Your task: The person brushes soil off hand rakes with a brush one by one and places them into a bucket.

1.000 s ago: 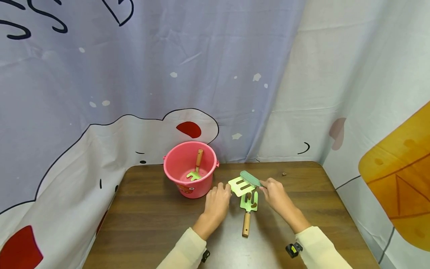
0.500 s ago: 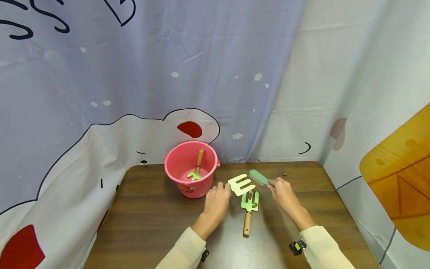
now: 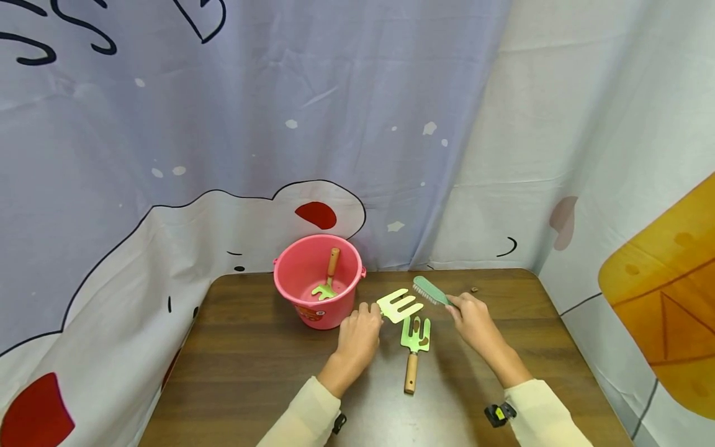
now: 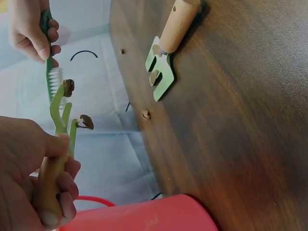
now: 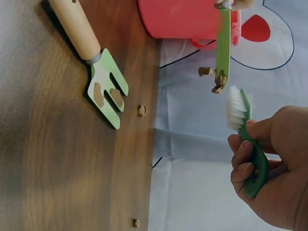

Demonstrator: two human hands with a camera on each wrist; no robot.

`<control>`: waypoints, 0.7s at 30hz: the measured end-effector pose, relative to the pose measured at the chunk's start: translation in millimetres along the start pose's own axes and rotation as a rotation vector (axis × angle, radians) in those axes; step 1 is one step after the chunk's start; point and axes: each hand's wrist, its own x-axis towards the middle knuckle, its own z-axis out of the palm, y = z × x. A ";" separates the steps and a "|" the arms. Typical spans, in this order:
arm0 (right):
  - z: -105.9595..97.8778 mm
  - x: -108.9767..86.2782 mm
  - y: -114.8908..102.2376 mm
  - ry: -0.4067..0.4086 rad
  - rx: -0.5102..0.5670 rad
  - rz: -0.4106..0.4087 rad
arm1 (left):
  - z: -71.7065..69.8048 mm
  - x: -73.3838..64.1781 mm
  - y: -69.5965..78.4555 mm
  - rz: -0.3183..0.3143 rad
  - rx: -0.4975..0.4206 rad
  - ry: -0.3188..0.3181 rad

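Observation:
My left hand grips the wooden handle of a light green garden fork, held up off the table with its tines toward the right. Brown clumps cling to the tines' underside. In my right hand is a green brush, fingers curled round its handle. Its white bristles face the fork, a small gap from the tine tips in the right wrist view. Below the raised fork, a second green fork lies on the table, brown patches on its tines.
A pink bucket stands at the back, left of the hands, with a small green rake leaning inside. Small brown bits lie on the wooden table. A printed curtain hangs behind the table's back edge.
The brush has moved right, off the raised fork's tines, and now sits just beyond their tips. My left hand has shifted slightly left with the fork. The bucket and lower fork have stayed put.

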 end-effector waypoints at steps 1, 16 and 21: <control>-1.0 -0.1 -0.9 0.002 0.001 -0.005 | -0.2 0.3 0.0 -0.006 -0.011 -0.006; -14.1 -4.3 -8.2 0.096 0.012 -0.052 | -2.1 3.3 -1.6 -0.102 -0.124 -0.076; -18.0 -5.7 -10.4 0.122 0.021 -0.052 | -2.7 2.4 -1.8 -0.115 -0.094 -0.072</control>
